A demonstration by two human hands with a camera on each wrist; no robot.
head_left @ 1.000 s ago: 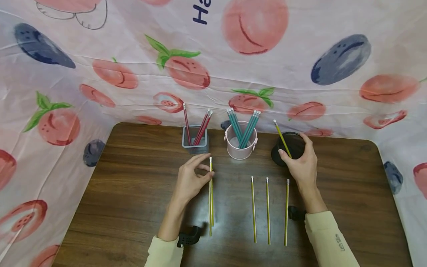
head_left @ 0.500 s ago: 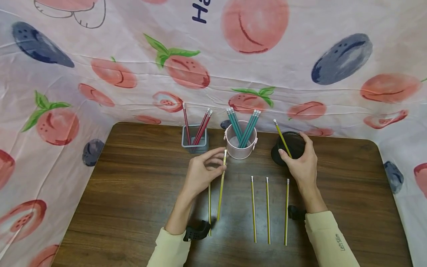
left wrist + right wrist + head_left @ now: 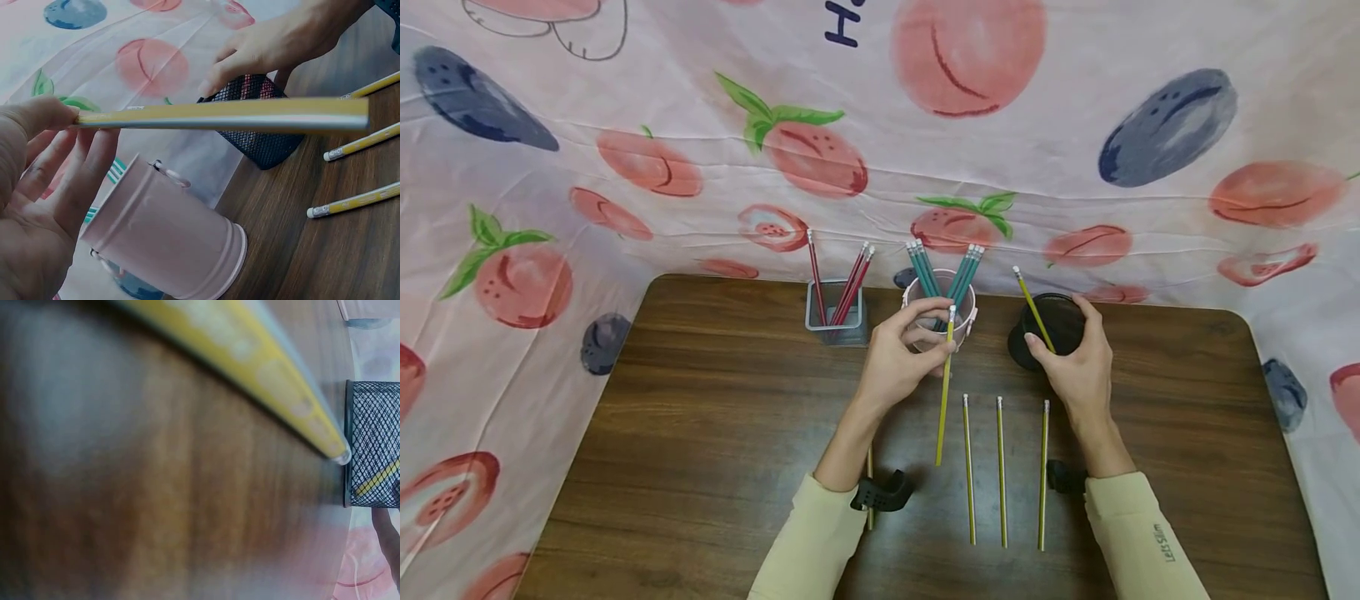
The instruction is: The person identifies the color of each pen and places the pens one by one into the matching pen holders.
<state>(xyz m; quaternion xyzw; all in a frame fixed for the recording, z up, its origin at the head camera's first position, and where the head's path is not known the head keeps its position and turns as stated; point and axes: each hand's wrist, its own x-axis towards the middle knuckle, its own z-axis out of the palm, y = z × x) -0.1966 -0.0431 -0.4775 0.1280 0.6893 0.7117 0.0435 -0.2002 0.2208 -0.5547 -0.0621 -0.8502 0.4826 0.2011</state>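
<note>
My left hand (image 3: 895, 358) pinches a yellow pencil (image 3: 945, 400) near its eraser end, holding it above the table in front of the pink bucket (image 3: 175, 231). In the left wrist view thumb and fingertips meet on that pencil (image 3: 225, 117). At the right, my right hand (image 3: 1082, 367) grips the black mesh cup (image 3: 1021, 348) around its side. One yellow pencil (image 3: 1032, 302) leans inside the cup, eraser end up. In the right wrist view the mesh cup (image 3: 376, 425) shows at the right edge, with part of a finger (image 3: 387, 544) beside it.
Three yellow pencils (image 3: 969, 475) lie apart on the brown table (image 3: 700, 433). Another yellow pencil (image 3: 870, 467) lies partly under my left wrist. A clear square holder (image 3: 835, 333) with red pencils stands back left; teal pencils (image 3: 970, 271) stand in the pink bucket. Fruit-print cloth hangs behind.
My left hand has lifted one yellow pencil from a pair on the table and carried it right, to in front of the pink bucket. My right hand stays on the mesh cup.
</note>
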